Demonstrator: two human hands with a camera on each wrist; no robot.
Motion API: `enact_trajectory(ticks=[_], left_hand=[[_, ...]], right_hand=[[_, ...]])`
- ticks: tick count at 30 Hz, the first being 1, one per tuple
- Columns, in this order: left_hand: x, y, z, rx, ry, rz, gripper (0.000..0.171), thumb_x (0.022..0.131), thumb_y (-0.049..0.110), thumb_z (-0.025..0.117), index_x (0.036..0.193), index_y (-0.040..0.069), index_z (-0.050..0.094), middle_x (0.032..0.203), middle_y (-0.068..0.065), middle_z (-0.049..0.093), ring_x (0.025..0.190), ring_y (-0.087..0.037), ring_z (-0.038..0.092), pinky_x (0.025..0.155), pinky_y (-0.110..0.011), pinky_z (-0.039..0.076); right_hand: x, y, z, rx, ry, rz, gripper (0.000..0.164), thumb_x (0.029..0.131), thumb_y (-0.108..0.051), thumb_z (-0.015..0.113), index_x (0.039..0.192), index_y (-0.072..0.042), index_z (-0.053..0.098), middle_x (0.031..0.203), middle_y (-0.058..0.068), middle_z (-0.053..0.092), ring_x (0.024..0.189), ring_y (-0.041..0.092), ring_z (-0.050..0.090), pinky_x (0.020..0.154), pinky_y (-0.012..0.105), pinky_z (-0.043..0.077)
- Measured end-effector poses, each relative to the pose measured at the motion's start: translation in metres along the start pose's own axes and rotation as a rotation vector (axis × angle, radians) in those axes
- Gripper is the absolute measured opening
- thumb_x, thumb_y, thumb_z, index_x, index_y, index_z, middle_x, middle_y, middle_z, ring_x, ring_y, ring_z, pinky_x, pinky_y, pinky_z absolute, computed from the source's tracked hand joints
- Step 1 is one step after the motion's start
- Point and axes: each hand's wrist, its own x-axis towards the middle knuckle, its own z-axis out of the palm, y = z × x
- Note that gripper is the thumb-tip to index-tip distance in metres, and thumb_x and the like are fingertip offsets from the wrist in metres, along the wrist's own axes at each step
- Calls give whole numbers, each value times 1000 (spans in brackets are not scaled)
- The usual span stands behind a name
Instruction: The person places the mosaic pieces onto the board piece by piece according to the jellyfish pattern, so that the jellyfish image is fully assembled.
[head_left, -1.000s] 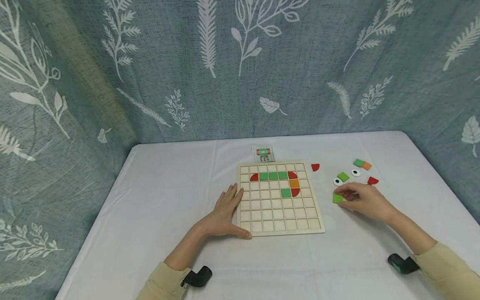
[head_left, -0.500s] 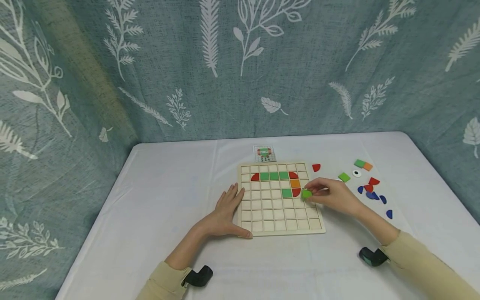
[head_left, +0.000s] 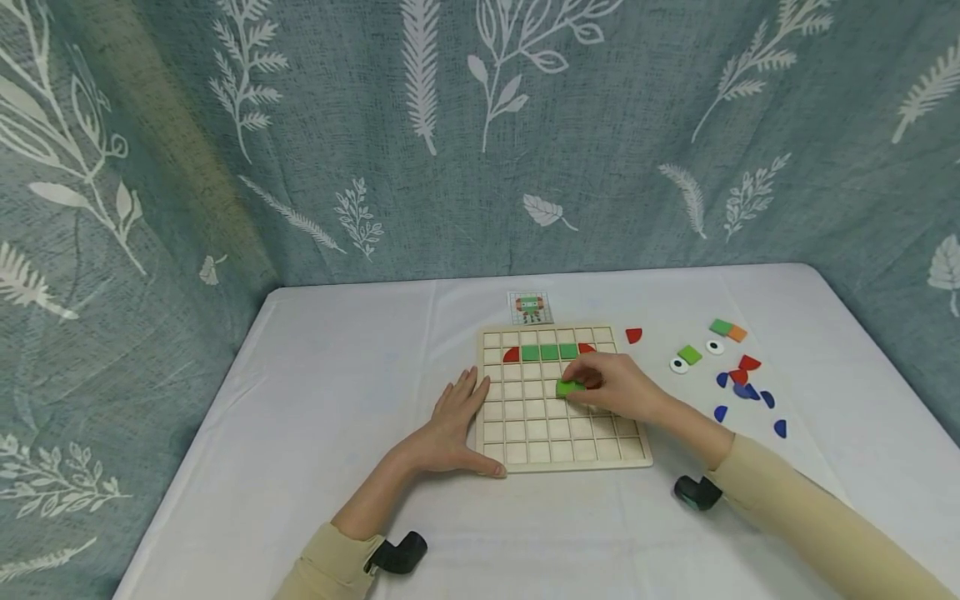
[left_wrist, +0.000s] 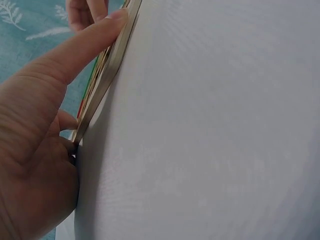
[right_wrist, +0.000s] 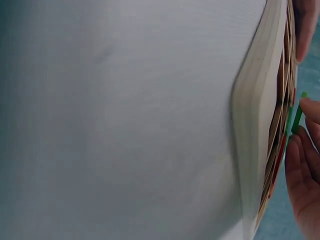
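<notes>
My left hand (head_left: 444, 432) lies with spread fingers along the left side of a wooden grid board (head_left: 536, 429). In the left wrist view its thumb (left_wrist: 80, 54) extends along the board's front edge. Between thumb and fingers my right hand (head_left: 621, 387) pinches a light green square tile (head_left: 567, 389) over the board. The right wrist view shows that green tile tilted, just above the grid. A row of green square tiles (head_left: 549, 352) sits in the upper cells, with a red quarter-round tile (head_left: 512, 355) at its left end. My right hand hides other tiles on the board's right side.
A small pattern card (head_left: 530, 307) lies behind the board. Right of it are a red quarter-round piece (head_left: 633, 335), a loose green square (head_left: 690, 355), eye discs (head_left: 678, 365), an orange square (head_left: 737, 333) and several blue pieces (head_left: 781, 428). A patterned curtain (head_left: 450, 208) hangs behind the table.
My right hand has carried the light green tile left from the loose pieces onto the board area, uncovering the blue pieces. The left hand has stayed at the board's left side.
</notes>
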Motion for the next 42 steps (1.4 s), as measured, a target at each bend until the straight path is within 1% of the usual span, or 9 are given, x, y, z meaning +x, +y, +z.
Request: enact_trajectory(ticks=[5,12,20,29,31,32,35,38,42], left_hand=[[-1,1,0,-8,4,14,127,67,44,88,155,-1,9,161,-20,-7,148,-28,-12,118,-48,-5],[-2,0,0,-6,9,13,127,67,45,88,155,-1,9,161,-20,-6,148,-28,-12,118,-48,-5],[0,-1,1,-3,13,13,128,66,45,88,155,-1,9,161,-21,-6,148,-29,-12,118,-49,-5],[0,0,0,-1,3,3,128,66,46,88,155,0,8,161,-19,-7,148,-27,-13,118,-48,-5],[0,0,0,1,3,5,128,66,46,88,155,0,8,161,-19,-7,148,-27,-13,118,-47,-5],[0,0,0,1,2,4,128,66,46,88,155,0,8,161,-19,-7,148,-27,-13,118,-47,-6],[0,0,1,0,12,17,128,66,45,89,155,-2,9,161,-21,-5,148,-29,-11,118,-48,-5],[0,-1,1,-1,19,28,129,65,46,88,155,-2,9,161,-22,-4,148,-31,-10,118,-49,-3],[1,-1,0,-8,18,25,129,65,46,88,155,-2,9,161,-21,-6,148,-30,-11,117,-49,-4]], right_hand=[[9,-3,5,-54,-7,-51,20,84,-10,77,103,-12,71,98,-4,68,82,10,61,74,29,53],[13,-6,9,-56,-23,-43,20,84,-10,77,103,-13,72,98,-4,68,82,10,60,74,30,52],[12,-7,8,-84,-1,-68,19,84,-10,77,102,-12,72,99,-4,69,83,11,61,72,30,52],[12,-5,8,-85,-2,-60,18,85,-12,76,103,-13,73,98,-4,69,76,9,56,68,28,49],[10,-5,6,-74,11,-41,18,86,-13,76,103,-13,73,96,-5,69,74,11,55,67,28,48],[9,-5,4,-61,17,-23,18,86,-13,76,104,-14,73,97,-5,69,76,11,57,69,29,49],[3,-2,0,-10,40,49,19,87,-15,75,106,-14,72,101,-3,68,84,14,62,76,30,53],[-4,3,-7,65,69,127,20,89,-17,73,109,-12,72,108,2,69,99,20,66,86,35,54],[-17,11,-20,112,124,213,25,90,-22,72,112,-9,71,110,6,68,100,23,66,86,36,55]])
